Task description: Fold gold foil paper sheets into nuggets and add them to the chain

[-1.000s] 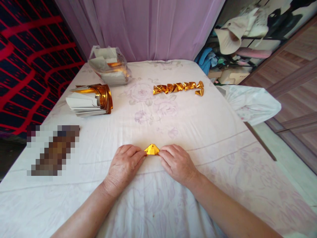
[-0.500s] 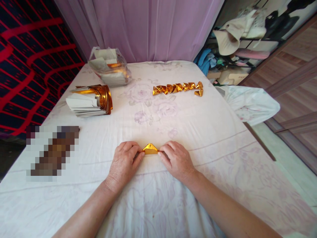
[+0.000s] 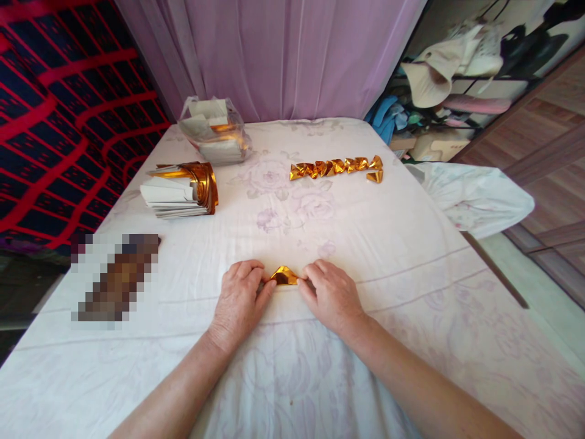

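Note:
A small piece of folded gold foil paper [image 3: 284, 276] lies on the patterned cloth between my hands, peaked in the middle. My left hand [image 3: 242, 299] pinches its left end between thumb and fingers. At the other end, my right hand [image 3: 331, 294] has a like pinch on it. Fingertips partly cover both ends of the paper. Farther off, to the right, stands a row of folded gold paper pieces [image 3: 336, 167], with one more piece [image 3: 375, 177] just in front of the row's right end.
At the left sits a bent stack of gold and white paper sheets [image 3: 176, 194]. Behind it is a clear plastic bag [image 3: 219, 131] holding more sheets. A blurred-out object [image 3: 119, 277] lies at the near left. Shelves with a hat [image 3: 429, 79] stand beyond the right edge.
The gold paper's front face has changed from a flat, even strip to a shiny, creased surface. Both hands keep their pinch. The whole view has shifted a little.

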